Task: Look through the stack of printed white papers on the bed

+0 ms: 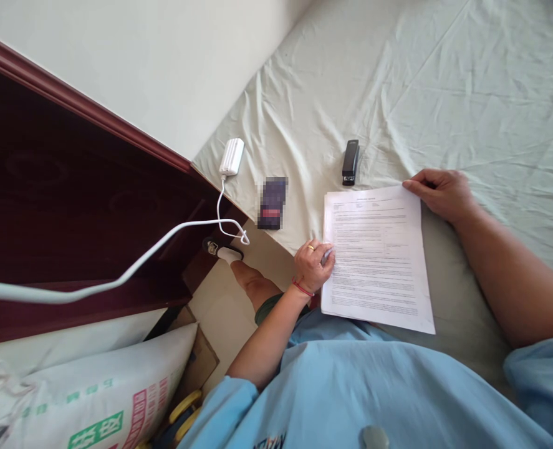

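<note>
A stack of printed paper sheets lies on the pale green bed sheet in front of me. My left hand, with a ring and a red wrist string, pinches the stack's left edge. My right hand rests on the stack's far right corner, fingers curled and pressing it down. A black stapler lies on the sheet just beyond the papers, touched by neither hand.
A dark phone lies left of the papers. A white power bank with a white cable sits near the bed's corner. A dark wooden headboard stands at left, with printed sacks below it and my foot on the floor.
</note>
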The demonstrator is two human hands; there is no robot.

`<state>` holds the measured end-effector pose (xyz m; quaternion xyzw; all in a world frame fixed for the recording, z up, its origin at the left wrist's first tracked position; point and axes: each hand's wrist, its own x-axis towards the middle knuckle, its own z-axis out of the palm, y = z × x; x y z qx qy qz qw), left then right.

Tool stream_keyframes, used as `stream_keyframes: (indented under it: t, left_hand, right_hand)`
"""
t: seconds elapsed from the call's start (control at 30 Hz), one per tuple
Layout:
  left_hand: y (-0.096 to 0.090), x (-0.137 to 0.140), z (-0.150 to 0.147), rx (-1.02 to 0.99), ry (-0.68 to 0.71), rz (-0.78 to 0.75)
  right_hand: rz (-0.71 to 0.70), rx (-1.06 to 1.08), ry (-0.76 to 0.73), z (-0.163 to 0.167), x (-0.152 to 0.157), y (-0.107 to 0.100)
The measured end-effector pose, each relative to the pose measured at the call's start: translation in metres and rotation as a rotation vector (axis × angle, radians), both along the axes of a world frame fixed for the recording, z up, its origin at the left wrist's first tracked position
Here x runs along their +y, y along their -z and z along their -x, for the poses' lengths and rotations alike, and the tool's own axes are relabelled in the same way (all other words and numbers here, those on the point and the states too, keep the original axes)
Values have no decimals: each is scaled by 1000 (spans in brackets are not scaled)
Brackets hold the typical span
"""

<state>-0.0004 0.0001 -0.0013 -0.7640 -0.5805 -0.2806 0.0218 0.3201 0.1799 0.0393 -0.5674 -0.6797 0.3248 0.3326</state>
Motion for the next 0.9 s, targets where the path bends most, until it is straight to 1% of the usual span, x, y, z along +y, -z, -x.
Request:
stream_keyframes:
  t: [0.23, 0.37, 0.47, 0.67, 0.9]
  left_hand:
    - [1, 0, 0, 0, -7, -11]
    - [1, 0, 0, -31, 19, -16]
    - [-1, 0, 0, -12, 6, -10]
    - [-2, 1, -2, -33, 26, -88]
    - [-1, 1, -2, -19, 9, -53]
  right_hand:
    - [10, 6, 1, 0, -1, -2]
    - [19, 0, -10, -1, 0, -1]
    - [21, 2, -12, 0, 0, 0]
    - [16, -4, -3, 2, -1, -4]
    - [24, -1, -10, 0, -1, -4]
